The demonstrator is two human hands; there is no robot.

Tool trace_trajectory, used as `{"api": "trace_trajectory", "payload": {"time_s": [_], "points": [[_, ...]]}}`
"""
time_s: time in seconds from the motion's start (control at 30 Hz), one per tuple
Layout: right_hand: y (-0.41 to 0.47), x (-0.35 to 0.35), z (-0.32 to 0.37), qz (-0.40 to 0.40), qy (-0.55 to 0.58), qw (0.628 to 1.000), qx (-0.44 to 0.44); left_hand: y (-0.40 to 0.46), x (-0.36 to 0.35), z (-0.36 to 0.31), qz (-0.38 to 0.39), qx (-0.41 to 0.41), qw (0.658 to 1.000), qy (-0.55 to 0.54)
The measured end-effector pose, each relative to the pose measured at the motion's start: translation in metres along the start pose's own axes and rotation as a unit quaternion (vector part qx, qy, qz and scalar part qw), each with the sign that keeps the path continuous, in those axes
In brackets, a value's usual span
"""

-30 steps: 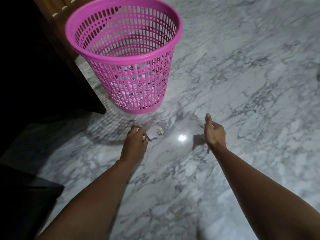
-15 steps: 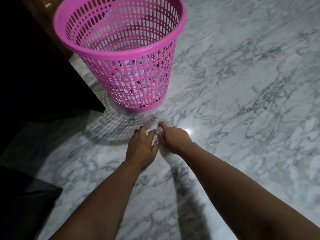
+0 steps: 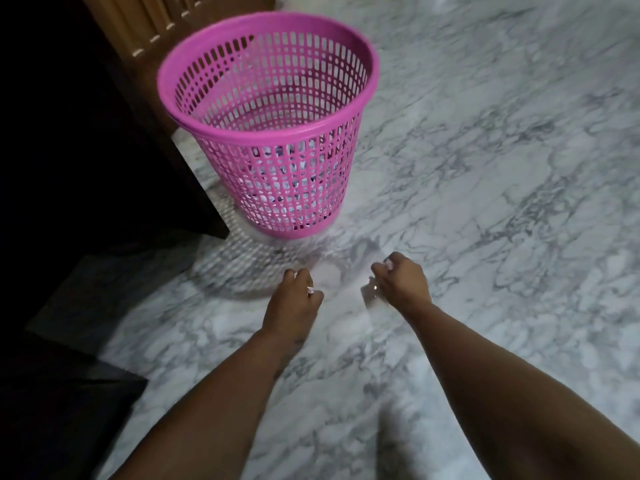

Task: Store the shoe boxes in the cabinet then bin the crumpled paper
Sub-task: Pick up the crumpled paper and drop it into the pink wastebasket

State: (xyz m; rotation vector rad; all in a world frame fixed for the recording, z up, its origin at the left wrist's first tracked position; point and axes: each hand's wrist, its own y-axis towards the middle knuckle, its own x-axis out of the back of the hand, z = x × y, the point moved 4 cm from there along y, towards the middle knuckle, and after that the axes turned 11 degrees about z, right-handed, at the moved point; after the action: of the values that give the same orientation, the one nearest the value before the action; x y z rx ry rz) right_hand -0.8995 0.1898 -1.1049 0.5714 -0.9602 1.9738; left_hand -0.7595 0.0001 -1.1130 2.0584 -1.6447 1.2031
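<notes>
Half a second ago the hands met over one scrap of paper on the floor; now they are apart. The left hand (image 3: 292,299) has its fingers curled round white paper (image 3: 310,289) that peeps out by the knuckles. The right hand (image 3: 401,280) is also curled, with a bit of white paper showing at its fingertips (image 3: 388,264). Both hover just above the marble floor (image 3: 485,202), near the foot of the pink bin (image 3: 266,109), which holds more paper at its bottom. Left of the bin stand a dark cabinet (image 3: 104,133) and a wooden panel (image 3: 149,22).
</notes>
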Motion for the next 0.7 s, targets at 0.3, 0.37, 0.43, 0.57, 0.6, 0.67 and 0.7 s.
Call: {"api": "trace_trajectory", "payload": {"time_s": [0.3, 0.37, 0.43, 0.57, 0.6, 0.67, 0.7], "points": [[-0.035, 0.149, 0.167, -0.171, 0.346, 0.886, 0.257, -0.027, 0.148, -0.15, -0.186, -0.307, 0.932, -0.042], [-0.043, 0.171, 0.215, -0.181, 0.348, 0.857, 0.335, -0.031, 0.201, -0.184, -0.259, -0.341, 0.903, -0.044], [-0.048, 0.182, 0.258, -0.198, 0.32, 0.835, 0.401, -0.026, 0.249, -0.206, -0.335, -0.341, 0.878, -0.035], [-0.034, 0.172, 0.322, -0.176, 0.183, 0.862, 0.439, 0.023, 0.311, -0.206, -0.366, -0.245, 0.898, 0.022], [-0.023, 0.164, 0.331, -0.154, 0.096, 0.892, 0.415, 0.043, 0.316, -0.196, -0.322, -0.185, 0.927, 0.045], [0.006, 0.144, 0.337, -0.052, -0.122, 0.939, 0.318, 0.077, 0.311, -0.171, -0.169, -0.037, 0.98, 0.097], [0.016, 0.133, 0.335, 0.004, -0.236, 0.936, 0.261, 0.083, 0.304, -0.16, -0.092, 0.032, 0.985, 0.144]]}}
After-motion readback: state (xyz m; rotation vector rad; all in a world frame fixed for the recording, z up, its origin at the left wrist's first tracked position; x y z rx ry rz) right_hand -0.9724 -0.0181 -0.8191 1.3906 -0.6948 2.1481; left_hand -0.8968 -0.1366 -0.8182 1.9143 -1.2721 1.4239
